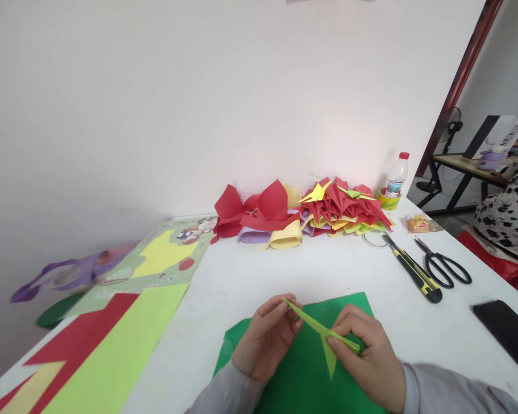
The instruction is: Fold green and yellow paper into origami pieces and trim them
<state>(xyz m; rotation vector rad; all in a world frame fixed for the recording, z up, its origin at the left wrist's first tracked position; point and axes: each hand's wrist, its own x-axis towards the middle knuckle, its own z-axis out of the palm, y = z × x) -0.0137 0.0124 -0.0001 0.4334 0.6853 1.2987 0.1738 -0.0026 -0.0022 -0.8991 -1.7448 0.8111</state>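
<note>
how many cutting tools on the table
2: a black-and-yellow utility knife beyond the right hand, and black scissors just right of the knife. More could be hidden behind the folded-paper pile.

White table, seen with everyone at work around it. Near edge: a dark green sheet lies flat on the surface. Near left: a lime sheet lies aslant, with a red sheet adjoining it; beyond them is a pale printed sheet. Far edge, middle: curved red paper shapes sit beside a heap of pointed red folded pieces. Far right: a yellow tape roll, upon which the bottle stands, and a snack packet. Right: a yellow-and-black cutter, scissors just beside it, and a flat black object nearer.
</note>
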